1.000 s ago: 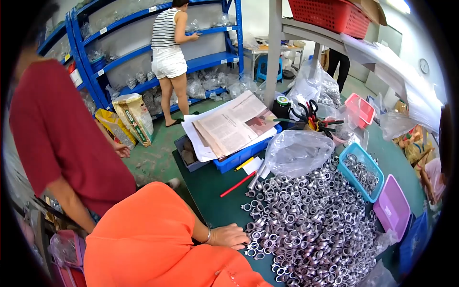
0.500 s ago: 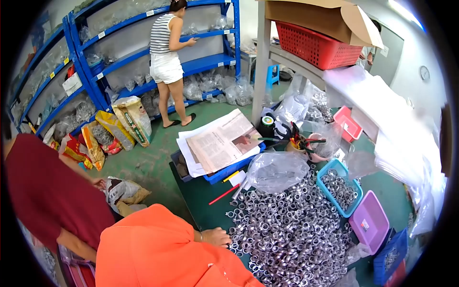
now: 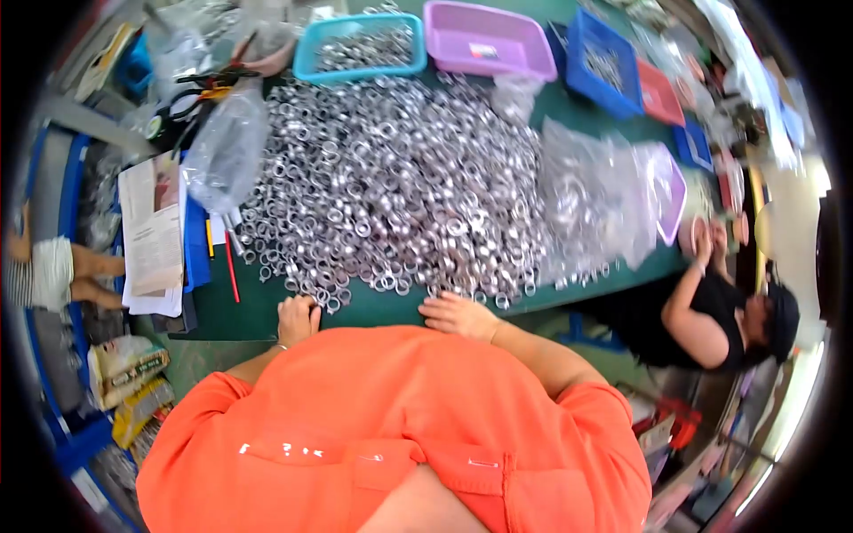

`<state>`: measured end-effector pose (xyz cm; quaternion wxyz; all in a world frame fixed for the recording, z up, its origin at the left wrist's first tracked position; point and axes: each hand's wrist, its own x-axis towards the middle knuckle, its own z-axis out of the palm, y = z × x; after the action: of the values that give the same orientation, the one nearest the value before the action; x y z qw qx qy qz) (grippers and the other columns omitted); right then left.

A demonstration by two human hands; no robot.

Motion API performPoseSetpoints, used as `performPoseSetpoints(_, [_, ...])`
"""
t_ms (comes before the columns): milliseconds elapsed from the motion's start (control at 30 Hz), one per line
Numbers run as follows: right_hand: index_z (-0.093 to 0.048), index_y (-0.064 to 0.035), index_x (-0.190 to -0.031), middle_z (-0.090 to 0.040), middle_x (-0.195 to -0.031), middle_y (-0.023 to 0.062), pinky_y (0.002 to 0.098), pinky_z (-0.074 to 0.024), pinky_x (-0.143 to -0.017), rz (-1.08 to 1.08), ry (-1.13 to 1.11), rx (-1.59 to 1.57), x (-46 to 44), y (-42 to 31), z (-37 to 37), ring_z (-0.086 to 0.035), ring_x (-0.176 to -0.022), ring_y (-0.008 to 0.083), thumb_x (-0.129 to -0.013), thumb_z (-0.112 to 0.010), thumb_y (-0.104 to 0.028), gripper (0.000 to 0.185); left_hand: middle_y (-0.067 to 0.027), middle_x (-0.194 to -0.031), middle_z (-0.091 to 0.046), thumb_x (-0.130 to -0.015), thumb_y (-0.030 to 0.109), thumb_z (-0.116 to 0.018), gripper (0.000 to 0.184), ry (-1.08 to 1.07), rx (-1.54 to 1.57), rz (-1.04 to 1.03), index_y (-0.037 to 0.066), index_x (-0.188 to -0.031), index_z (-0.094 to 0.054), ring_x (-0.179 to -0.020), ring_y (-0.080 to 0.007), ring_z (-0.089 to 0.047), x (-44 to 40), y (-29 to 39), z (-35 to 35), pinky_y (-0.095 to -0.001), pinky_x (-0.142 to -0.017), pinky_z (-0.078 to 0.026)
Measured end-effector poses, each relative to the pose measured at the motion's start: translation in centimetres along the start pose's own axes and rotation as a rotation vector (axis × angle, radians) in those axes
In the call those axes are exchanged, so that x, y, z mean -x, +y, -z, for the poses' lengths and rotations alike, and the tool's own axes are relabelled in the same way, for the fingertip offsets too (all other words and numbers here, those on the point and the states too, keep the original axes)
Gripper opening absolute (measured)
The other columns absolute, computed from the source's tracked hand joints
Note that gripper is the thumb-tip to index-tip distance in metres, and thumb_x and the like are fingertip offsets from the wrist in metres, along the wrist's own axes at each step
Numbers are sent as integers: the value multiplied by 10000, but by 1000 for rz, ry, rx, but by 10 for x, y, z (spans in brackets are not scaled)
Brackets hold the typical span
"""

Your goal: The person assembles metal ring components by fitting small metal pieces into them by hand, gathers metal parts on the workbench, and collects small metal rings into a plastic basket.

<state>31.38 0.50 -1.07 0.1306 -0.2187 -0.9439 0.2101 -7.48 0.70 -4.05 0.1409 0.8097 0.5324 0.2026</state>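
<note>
Beside the right grip [image 3: 459, 316] lie metal rings [image 3: 400, 186].

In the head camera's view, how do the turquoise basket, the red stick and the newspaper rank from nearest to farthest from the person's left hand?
From the left hand:
1. Red stick: just left.
2. Newspaper: farther left.
3. Turquoise basket: far side, beyond the metal rings.

Silver-grey metal rings [image 3: 400, 186], shiny, loosely heaped; tilted at many angles, across a green tabletop [image 3: 253, 318]
</note>
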Motion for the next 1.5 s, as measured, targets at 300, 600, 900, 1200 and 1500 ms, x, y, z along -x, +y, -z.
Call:
performPoseSetpoints(300, [-572, -9, -999, -556, -985, 133, 359, -454, -759, -1089, 903, 51, 26, -63, 20, -563, -837, 278, -740, -552, 52, 268, -77, -769, -535, -812, 124, -633, 207, -49, 366, 509, 22, -973, -552, -662, -184, -509, 5, 0, 11, -330, -604, -430])
performPoseSetpoints(600, [-539, 0, -1088, -533, -979, 113, 250, -474, -642, -1650, 1086, -291, 89, -88, -12, -558, -690, 148, -785, -561, 22, 304, -12, -706, -508, -837, 78, -628, 261, 90, 533, 391, 40, -1071, -520, -585, -74, -432, -18, -1, 27, -244, -537, -383])
performPoseSetpoints(900, [-562, -12, -1068, -585, -1000, 149, 346, -496, -718, -2129, 912, -293, 95, -167, -58, -615, -764, 243, -766, -636, -81, 318, -30, -811, -545, -855, 3, -566, 304, -53, 817, 75, -8, -1139, -461, -668, -71, -473, -122, 20, 40, -210, -597, -402])
performPoseSetpoints(1200, [-630, -9, -950, -652, -883, 173, 348, -484, -790, -2471, 875, -468, 90, -314, -147, -629, -867, 277, -703, -692, -162, 297, -16, -825, -536, -864, 9, -557, 331, -303, 894, -28, -4, -1176, -448, -703, -60, -476, -153, 56, 60, -188, -631, -402])
performPoseSetpoints(1500, [-632, 22, -959, -660, -880, 138, 322, -504, -690, -2468, 895, -833, 226, -301, -153, -628, -748, 219, -770, -657, -124, 240, -82, -796, -608, -816, 58, -625, 160, -465, 427, -74, -8, -961, -608, -664, -138, -575, -139, 186, 19, -250, -619, -473])
